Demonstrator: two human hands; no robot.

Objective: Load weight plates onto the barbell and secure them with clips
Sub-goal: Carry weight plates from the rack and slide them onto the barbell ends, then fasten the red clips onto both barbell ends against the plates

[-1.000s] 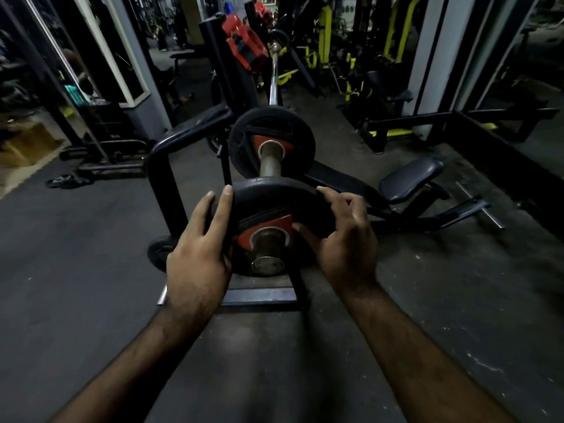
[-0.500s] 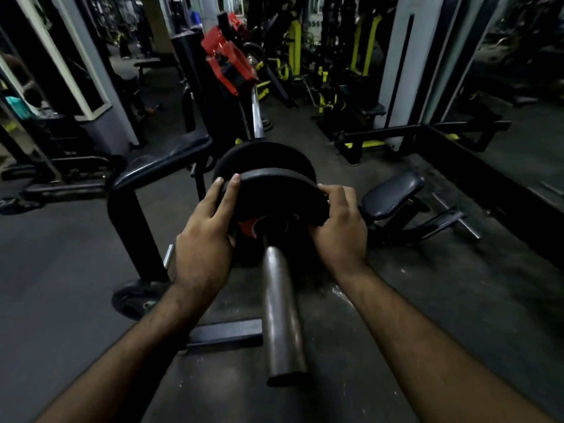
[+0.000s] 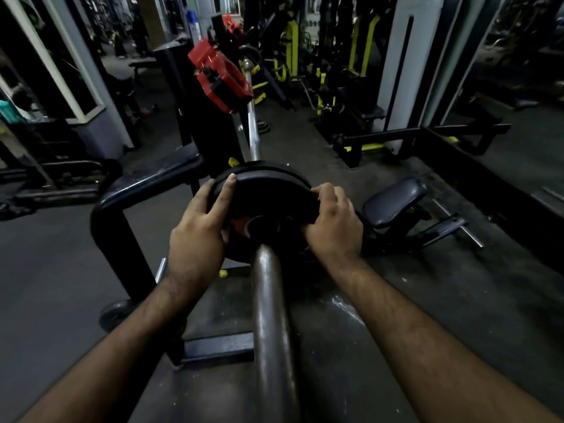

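A black weight plate (image 3: pixel 268 196) is threaded on the barbell sleeve (image 3: pixel 271 325), which runs from the plate toward 6 o'clock and out of the bottom of the view. The plate is gripped on both sides: the left hand (image 3: pixel 195 236) is wrapped over its rim at 9 o'clock with the forefinger laid up along the edge, and the right hand (image 3: pixel 334 224) is curled over the rim at 3 o'clock. A second plate edge is seen directly behind the first, seemingly touching it, though the seam is too dark to be sure. The bar shaft (image 3: pixel 251 129) continues toward 12 o'clock, where a red clip-like block (image 3: pixel 221 76) is seen beside it on the rack upright.

The step in hand is judged to be the seating of this plate against the one behind — loading, not yet securing. Next, a firm push along the sleeve is called for until the plates sit flush, after which a clip would have to be fetched and closed on the bare sleeve just outside the plate.
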